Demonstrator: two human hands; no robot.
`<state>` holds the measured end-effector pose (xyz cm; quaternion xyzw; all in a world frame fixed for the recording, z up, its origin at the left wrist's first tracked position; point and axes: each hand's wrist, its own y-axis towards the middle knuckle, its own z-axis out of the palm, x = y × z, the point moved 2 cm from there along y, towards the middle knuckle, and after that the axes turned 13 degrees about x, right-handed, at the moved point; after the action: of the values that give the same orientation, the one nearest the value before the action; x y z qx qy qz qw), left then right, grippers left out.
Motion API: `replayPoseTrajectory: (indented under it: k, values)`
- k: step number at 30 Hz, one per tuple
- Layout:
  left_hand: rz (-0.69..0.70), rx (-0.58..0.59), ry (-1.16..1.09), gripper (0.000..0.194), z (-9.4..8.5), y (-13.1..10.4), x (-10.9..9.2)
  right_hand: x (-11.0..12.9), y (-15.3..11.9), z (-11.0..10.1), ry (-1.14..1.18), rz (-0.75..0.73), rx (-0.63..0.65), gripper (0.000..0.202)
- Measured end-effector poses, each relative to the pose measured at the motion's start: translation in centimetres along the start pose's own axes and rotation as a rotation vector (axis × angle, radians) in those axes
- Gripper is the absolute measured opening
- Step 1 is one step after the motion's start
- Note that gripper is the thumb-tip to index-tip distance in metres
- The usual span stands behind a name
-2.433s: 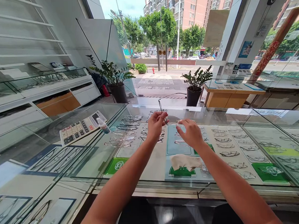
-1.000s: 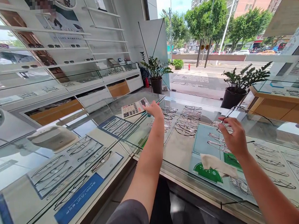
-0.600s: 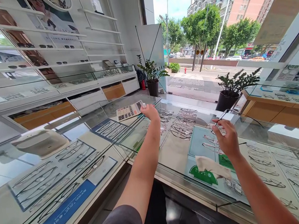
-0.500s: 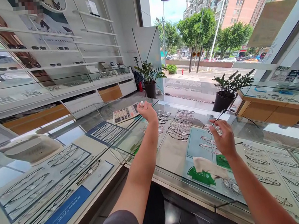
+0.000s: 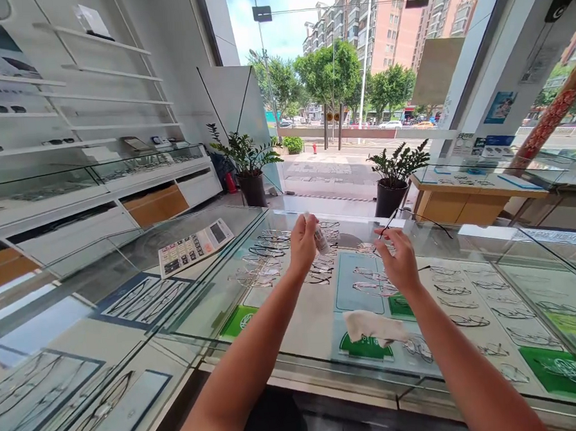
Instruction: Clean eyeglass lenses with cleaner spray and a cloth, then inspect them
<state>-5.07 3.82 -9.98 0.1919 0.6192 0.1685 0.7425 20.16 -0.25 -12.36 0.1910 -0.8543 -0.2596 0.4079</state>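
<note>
My left hand [image 5: 303, 243] is closed around a small whitish bottle [image 5: 321, 241], which tilts over the glass counter. Most of the bottle's upper part is hidden by the fingers. To the right, my right hand [image 5: 397, 255] pinches a pair of thin dark-rimmed eyeglasses [image 5: 433, 222], held up above the counter with the temples spread. The two hands are apart, at about the same height. Below them, a crumpled cream cloth [image 5: 374, 327] lies on the glass near the front edge.
Rows of eyeglass frames [image 5: 263, 249] show through the glass counter. A calculator [image 5: 196, 247] lies at the left. Beyond the counter stand two potted plants [image 5: 252, 190]. Display shelves [image 5: 111, 71] line the left wall, and a wooden-fronted case [image 5: 454, 199] stands at the right.
My left hand has come away from beside the calculator toward my right hand, bringing the bottle with it. My view has swung right; my right hand keeps hold of the eyeglasses.
</note>
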Motion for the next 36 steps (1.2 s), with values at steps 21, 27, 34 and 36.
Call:
replayPoseTrajectory:
  k: [21, 27, 34, 36]
  values:
    - [-0.411, 0.656, -0.653, 0.055, 2.3, -1.5, -0.4, 2.3, 0.0, 0.2, 0.447, 0.088, 0.258, 0.027]
    - [-0.424, 0.642, -0.594, 0.066, 2.1, -1.5, -0.7, 2.6, -0.1, 0.5, 0.539, 0.092, 0.349, 0.033]
    - [-0.401, 0.641, -0.499, 0.061, 2.5, -1.6, -0.2, 3.6, -0.3, 0.3, 0.622, 0.093, 0.440, 0.034]
    - [-0.326, 0.580, -0.307, 0.059, 2.5, -1.6, 0.5, 3.7, -0.3, 0.4, 0.635, 0.096, 0.455, 0.034]
